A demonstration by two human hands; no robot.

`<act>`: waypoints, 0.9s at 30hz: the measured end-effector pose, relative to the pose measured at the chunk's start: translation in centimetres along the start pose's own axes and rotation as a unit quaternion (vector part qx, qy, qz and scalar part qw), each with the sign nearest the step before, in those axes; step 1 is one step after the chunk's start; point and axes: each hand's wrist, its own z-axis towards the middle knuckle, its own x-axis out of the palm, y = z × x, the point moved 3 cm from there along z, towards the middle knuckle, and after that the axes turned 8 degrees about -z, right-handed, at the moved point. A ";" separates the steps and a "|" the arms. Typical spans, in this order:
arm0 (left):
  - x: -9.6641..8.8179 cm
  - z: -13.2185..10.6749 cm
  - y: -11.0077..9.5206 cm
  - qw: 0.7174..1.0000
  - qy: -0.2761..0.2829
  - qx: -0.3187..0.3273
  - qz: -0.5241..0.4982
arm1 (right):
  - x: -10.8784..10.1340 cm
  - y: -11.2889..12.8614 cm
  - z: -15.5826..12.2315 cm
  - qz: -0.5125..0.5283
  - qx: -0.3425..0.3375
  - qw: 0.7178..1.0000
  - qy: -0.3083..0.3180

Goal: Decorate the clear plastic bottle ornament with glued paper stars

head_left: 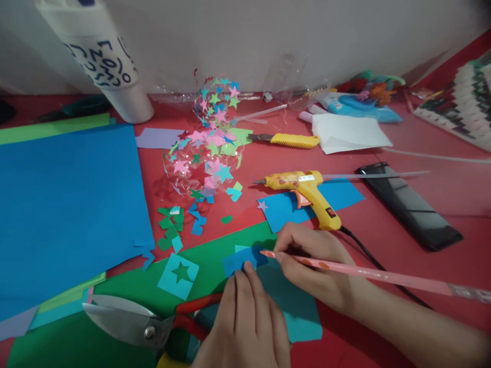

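My right hand is closed in a writing grip around a pink pencil, its tip at the right end of a small blue paper strip. My left hand lies with fingers stretched out, the fingertips pressing the strip down. Beneath is a teal paper sheet on a green sheet. Scissors with red handles lie with parted blades left of my left hand, which partly hides the handles. A turquoise square with a star-shaped cutout lies above the scissors.
A yellow glue gun rests partly over blue paper, its cord running behind my right hand. Beyond are a yellow utility knife, a phone, a clear star-covered object, green paper scraps, a large blue sheet and a white tumbler.
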 end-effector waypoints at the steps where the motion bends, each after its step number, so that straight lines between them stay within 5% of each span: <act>1: 0.0 0.0 0.0 1.000 0.000 0.000 0.000 | 0.0 0.0 0.0 -0.006 0.000 1.000 0.005; 27: 0.4 -0.1 0.1 1.000 -0.009 0.006 -0.011 | 0.2 0.0 -0.2 -0.004 -0.054 0.999 0.009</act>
